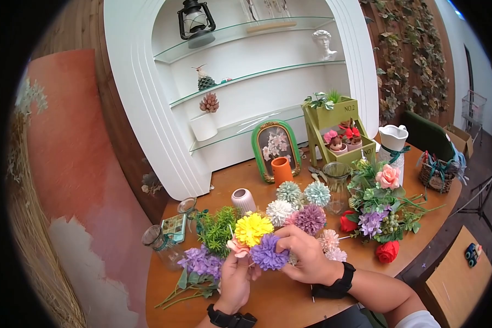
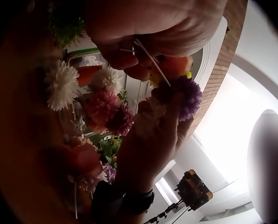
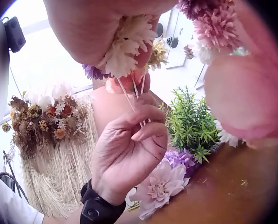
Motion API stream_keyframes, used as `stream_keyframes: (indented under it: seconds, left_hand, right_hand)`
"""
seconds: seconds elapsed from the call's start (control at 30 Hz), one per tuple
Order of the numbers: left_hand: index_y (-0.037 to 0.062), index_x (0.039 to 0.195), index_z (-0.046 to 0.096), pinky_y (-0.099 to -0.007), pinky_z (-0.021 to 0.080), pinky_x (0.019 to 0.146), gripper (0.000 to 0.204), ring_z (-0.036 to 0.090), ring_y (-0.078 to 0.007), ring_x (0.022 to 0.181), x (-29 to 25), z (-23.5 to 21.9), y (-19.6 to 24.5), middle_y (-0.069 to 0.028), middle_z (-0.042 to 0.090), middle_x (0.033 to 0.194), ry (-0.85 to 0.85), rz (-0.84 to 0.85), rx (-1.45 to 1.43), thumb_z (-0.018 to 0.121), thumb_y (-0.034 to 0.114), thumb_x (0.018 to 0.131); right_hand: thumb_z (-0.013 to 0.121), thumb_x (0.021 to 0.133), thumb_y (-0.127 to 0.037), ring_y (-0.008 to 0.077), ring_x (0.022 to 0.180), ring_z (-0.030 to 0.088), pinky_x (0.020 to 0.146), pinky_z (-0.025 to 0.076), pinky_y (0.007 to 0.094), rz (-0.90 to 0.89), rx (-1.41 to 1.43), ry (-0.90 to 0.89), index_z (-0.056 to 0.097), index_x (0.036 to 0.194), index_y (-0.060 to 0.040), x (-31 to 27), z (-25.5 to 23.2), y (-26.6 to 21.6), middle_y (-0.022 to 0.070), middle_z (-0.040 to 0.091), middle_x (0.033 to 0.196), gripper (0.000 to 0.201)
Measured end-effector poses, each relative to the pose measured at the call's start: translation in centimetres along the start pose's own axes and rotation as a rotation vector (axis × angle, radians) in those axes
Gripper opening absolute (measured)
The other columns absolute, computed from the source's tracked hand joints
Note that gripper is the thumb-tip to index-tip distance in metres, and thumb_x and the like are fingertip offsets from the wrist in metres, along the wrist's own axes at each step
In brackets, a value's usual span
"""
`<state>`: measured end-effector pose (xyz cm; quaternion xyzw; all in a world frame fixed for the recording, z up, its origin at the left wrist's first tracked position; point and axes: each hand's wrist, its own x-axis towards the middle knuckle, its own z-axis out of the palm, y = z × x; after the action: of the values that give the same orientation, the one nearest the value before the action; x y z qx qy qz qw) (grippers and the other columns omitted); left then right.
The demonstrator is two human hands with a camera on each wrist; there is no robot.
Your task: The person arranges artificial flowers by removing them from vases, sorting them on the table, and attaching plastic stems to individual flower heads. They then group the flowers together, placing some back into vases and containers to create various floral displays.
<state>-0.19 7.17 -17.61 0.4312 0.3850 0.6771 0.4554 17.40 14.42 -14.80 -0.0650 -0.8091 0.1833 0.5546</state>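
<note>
My left hand (image 1: 236, 287) pinches the thin white stems (image 3: 142, 86) of a small bunch of artificial flowers. A yellow flower (image 1: 253, 229), a purple pompom flower (image 1: 269, 252) and a peach flower (image 1: 238, 247) make up its top. From the right, my right hand (image 1: 313, 261) grips the purple flower's edge, with curled fingers on its petals. A cream flower (image 3: 128, 44) shows under the right palm in the right wrist view; the fingers hide part of it. Lilac flowers (image 1: 202, 262) lie beside the left hand, and a mauve pompom flower (image 1: 310, 218) is beyond the right.
White, teal and pink pompom flowers, including a white one (image 1: 279, 212), stand behind the hands. Glass jars, one (image 1: 161, 243) at left, a pink vase (image 1: 243, 201) and an orange cup (image 1: 281, 170) are on the table. Mixed flowers with a red rose (image 1: 387, 252) lie at right.
</note>
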Motion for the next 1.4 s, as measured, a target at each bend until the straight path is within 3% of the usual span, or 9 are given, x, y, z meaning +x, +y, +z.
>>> stream_keyframes:
  seconds: [0.13,0.53,0.77,0.83,0.87,0.9,1.0,1.23,1.4]
  left_hand:
    - [0.0053,0.117,0.051,-0.0185,0.031,0.050,0.026,0.043,-0.0057,0.063,-0.2,0.3,0.3,0.0026,0.052,0.083,-0.047,-0.062,0.034,0.048,0.026,0.102]
    - [0.0057,0.106,0.051,-0.0184,0.027,0.051,0.017,0.037,-0.0037,0.060,-0.1,0.4,0.2,0.0023,0.047,0.078,0.029,-0.027,-0.051,0.050,0.022,0.101]
    - [0.0063,0.102,0.049,-0.0201,0.024,0.048,0.017,0.031,-0.0040,0.054,0.9,-1.5,0.4,0.0014,0.044,0.073,0.143,0.056,-0.107,0.046,0.023,0.102]
    - [0.0064,0.101,0.048,-0.0205,0.025,0.048,0.016,0.031,-0.0047,0.053,0.8,-1.0,0.6,0.0011,0.043,0.072,0.149,0.055,-0.116,0.045,0.022,0.103]
    - [0.0064,0.101,0.048,-0.0206,0.025,0.048,0.015,0.031,-0.0048,0.053,0.8,-0.9,0.7,0.0009,0.043,0.072,0.156,0.061,-0.134,0.044,0.021,0.103]
    - [0.0064,0.101,0.047,-0.0207,0.025,0.048,0.014,0.032,-0.0049,0.053,0.8,-0.8,0.7,0.0007,0.044,0.072,0.164,0.065,-0.150,0.043,0.020,0.103]
    - [0.0060,0.105,0.049,-0.0198,0.026,0.048,0.020,0.032,-0.0050,0.052,0.8,-0.9,0.8,0.0008,0.043,0.071,0.138,0.067,-0.129,0.044,0.025,0.103]
    - [0.0034,0.103,0.051,-0.0195,0.027,0.049,0.020,0.034,-0.0050,0.053,0.5,-0.6,0.7,0.0006,0.046,0.072,-0.049,-0.142,-0.035,0.046,0.023,0.102]
    - [0.0015,0.099,0.058,-0.0193,0.024,0.049,0.027,0.032,-0.0028,0.055,0.1,-0.8,0.3,0.0034,0.045,0.070,-0.180,-0.261,0.102,0.049,0.027,0.101]
  right_hand:
    - [0.071,0.064,0.004,0.0326,0.086,0.062,0.072,0.052,0.0368,-0.021,-0.059,-0.011,0.055,0.098,-0.0028,-0.1,0.1,0.2,0.0148,0.057,0.105,0.039]
    - [0.066,0.067,0.006,0.0328,0.086,0.062,0.074,0.052,0.0372,0.006,-0.078,0.006,0.055,0.096,-0.0017,0.4,-0.1,-0.2,0.0157,0.058,0.101,0.031]
    - [0.067,0.068,0.004,0.0313,0.083,0.061,0.075,0.050,0.0379,0.087,-0.133,0.250,0.055,0.093,-0.0031,1.3,-1.7,0.3,0.0127,0.059,0.090,0.029]
    - [0.069,0.067,0.001,0.0306,0.084,0.062,0.076,0.051,0.0393,0.104,-0.142,0.071,0.056,0.093,-0.0040,1.4,-1.4,0.0,0.0118,0.059,0.092,0.030]
    - [0.074,0.067,-0.005,0.0316,0.098,0.061,0.084,0.050,0.0421,0.133,-0.227,-0.087,0.058,0.099,-0.0050,1.0,-1.4,0.3,0.0131,0.058,0.106,0.036]
    - [0.074,0.067,-0.005,0.0316,0.098,0.061,0.084,0.050,0.0421,0.135,-0.227,-0.084,0.058,0.099,-0.0050,1.1,-1.4,0.3,0.0131,0.058,0.106,0.036]
    - [0.078,0.069,-0.020,0.0352,0.122,0.048,0.096,0.043,0.0458,-0.112,-0.501,-0.310,0.059,0.117,-0.0062,1.5,-1.8,0.0,0.0156,0.047,0.130,0.053]
    - [0.075,0.080,-0.034,0.0330,0.100,0.059,0.083,0.051,0.0392,0.193,-0.146,-0.006,0.051,0.131,-0.0103,1.8,-1.8,-1.2,0.0210,0.042,0.132,0.061]
    - [0.072,0.082,-0.034,0.0350,0.089,0.064,0.072,0.054,0.0397,0.179,-0.240,-0.166,0.053,0.121,-0.0110,0.6,-0.5,-0.6,0.0176,0.049,0.120,0.049]
